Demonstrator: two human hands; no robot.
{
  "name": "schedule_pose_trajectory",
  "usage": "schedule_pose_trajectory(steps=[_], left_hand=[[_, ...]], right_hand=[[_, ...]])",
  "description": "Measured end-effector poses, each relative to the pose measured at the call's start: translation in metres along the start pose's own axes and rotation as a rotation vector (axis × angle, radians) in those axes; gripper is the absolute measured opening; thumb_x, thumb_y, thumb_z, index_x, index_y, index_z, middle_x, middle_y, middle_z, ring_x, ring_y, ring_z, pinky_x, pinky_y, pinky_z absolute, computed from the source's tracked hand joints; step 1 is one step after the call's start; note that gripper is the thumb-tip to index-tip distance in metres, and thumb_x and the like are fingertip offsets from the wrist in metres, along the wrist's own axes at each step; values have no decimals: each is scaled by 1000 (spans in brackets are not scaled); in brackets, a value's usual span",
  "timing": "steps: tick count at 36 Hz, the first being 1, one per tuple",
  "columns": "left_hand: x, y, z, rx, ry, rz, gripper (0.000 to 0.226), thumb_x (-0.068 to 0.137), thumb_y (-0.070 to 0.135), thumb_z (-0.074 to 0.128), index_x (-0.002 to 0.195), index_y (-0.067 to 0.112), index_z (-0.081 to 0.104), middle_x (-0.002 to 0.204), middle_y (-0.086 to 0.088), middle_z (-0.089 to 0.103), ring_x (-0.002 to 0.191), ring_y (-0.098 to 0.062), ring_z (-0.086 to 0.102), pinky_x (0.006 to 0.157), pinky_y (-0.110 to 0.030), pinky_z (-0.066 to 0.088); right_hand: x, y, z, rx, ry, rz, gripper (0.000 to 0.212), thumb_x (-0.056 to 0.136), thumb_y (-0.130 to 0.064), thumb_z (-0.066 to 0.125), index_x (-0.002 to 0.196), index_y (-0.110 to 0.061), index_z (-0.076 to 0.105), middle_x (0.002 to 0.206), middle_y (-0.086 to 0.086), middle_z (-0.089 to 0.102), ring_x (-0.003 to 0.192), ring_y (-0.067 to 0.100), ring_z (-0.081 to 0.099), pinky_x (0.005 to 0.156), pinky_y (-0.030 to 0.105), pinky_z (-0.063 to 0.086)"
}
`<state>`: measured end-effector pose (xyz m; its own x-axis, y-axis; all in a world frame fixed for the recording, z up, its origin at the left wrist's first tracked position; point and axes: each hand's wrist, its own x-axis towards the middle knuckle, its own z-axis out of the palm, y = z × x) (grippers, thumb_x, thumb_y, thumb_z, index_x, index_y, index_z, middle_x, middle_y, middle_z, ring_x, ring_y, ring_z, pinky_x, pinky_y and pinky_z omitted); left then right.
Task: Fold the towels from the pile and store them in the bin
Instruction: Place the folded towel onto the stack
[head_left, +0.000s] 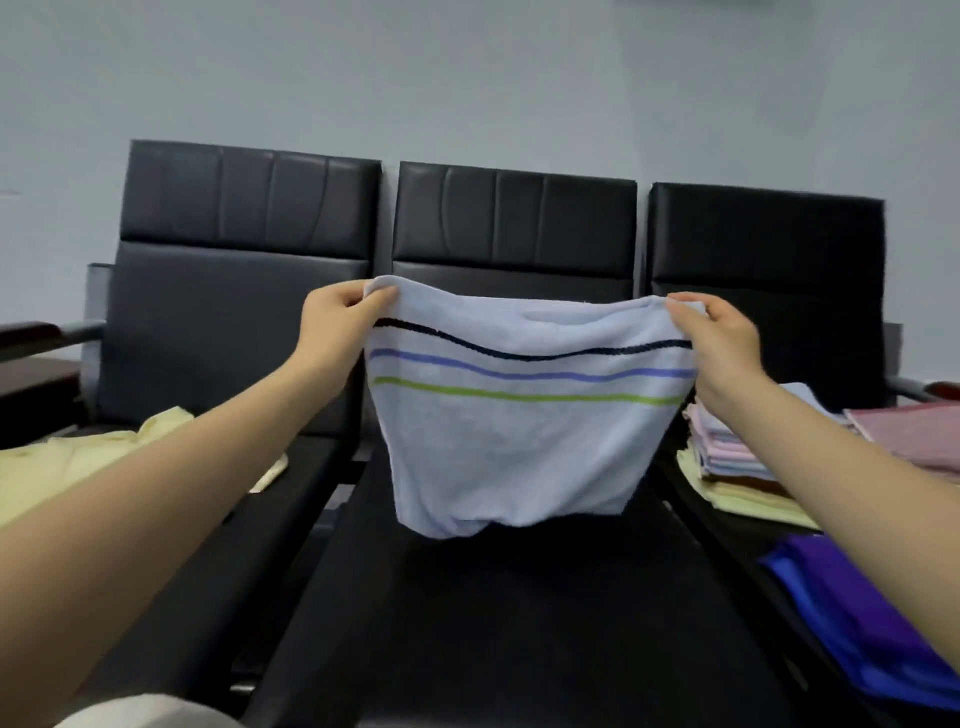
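The middle seat (467, 613) at lower centre is bare black cushion, open to a hand from the near edge up to where the striped towel (519, 441) hangs and touches it. The towel blocks the way to the middle backrest (514, 223). On the left seat a pale yellow cloth (78, 467) covers the cushion. On the right, a stack of folded towels (737, 457) and a purple cloth (857, 623) fill the seat.
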<state>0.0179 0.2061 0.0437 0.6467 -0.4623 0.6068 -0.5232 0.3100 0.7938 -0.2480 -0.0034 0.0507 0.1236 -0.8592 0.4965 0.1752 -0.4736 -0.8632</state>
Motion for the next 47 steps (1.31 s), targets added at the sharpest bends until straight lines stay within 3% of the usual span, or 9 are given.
schedule_pose_trajectory(steps=[10, 17, 21, 26, 30, 32, 36, 42, 47], left_hand=[[21, 50, -13, -153, 60, -26, 42, 84, 33, 68, 84, -9, 62, 80, -10, 55, 74, -19, 52, 69, -36, 45], [39, 73, -21, -391, 74, -179, 13, 86, 27, 72, 84, 15, 71, 92, -5, 72, 82, -20, 69, 75, -33, 58], [40, 54, -23, -228, -26, -272, 15, 89, 26, 69, 92, 11, 68, 89, -4, 71, 71, -15, 69, 60, -27, 56], [27, 0, -21, 316, -378, -190, 20, 96, 23, 59, 95, 7, 71, 87, -1, 70, 73, -10, 63, 63, -21, 48], [20, -37, -11, 713, -528, -120, 26, 96, 21, 55, 95, -1, 70, 89, -11, 68, 79, -18, 57, 62, -23, 39], [17, -55, -3, 812, -563, -83, 26, 95, 16, 55, 76, 2, 65, 74, -7, 61, 71, -19, 54, 58, -24, 37], [13, -94, 14, 957, -585, -3, 36, 89, 9, 52, 56, 11, 41, 59, -1, 44, 59, -18, 41, 50, -26, 29], [24, -147, 32, 1046, -497, -43, 31, 92, 16, 49, 62, 10, 47, 66, -4, 50, 64, -21, 46, 51, -29, 31], [35, -184, 54, 1097, -337, -115, 18, 92, 22, 47, 81, 13, 59, 91, -7, 62, 79, -24, 56, 60, -31, 39]], right_hand=[[0, -41, 1, 70, -37, -20, 19, 98, -19, 54, 91, -26, 70, 99, 0, 69, 93, 14, 64, 72, 23, 52], [4, -65, 8, 374, -142, 96, 19, 100, -14, 50, 98, -18, 68, 96, 3, 67, 85, 14, 65, 72, 25, 58], [8, -43, 5, 453, -231, 287, 18, 101, -16, 49, 102, -18, 67, 101, 6, 68, 90, 19, 66, 74, 31, 59], [8, 26, -4, 156, -211, 402, 20, 100, -10, 50, 108, -12, 68, 109, 12, 67, 91, 22, 65, 66, 29, 55], [-2, 75, -12, -320, -259, 214, 21, 96, -5, 52, 99, -13, 71, 112, 12, 67, 101, 23, 61, 82, 32, 49], [-6, 95, -10, -484, -306, 130, 23, 95, -3, 50, 99, -12, 71, 106, 9, 67, 99, 22, 60, 85, 34, 48], [-5, 129, -4, -646, -379, 66, 21, 95, -7, 52, 97, -18, 70, 101, 0, 66, 99, 18, 59, 82, 29, 44], [13, 166, 3, -782, -449, 61, 19, 92, -8, 55, 95, -21, 68, 92, -5, 64, 89, 15, 58, 65, 21, 41], [31, 197, 25, -869, -327, 36, 27, 93, -5, 50, 112, -12, 67, 111, 8, 65, 99, 26, 59, 77, 29, 43]])
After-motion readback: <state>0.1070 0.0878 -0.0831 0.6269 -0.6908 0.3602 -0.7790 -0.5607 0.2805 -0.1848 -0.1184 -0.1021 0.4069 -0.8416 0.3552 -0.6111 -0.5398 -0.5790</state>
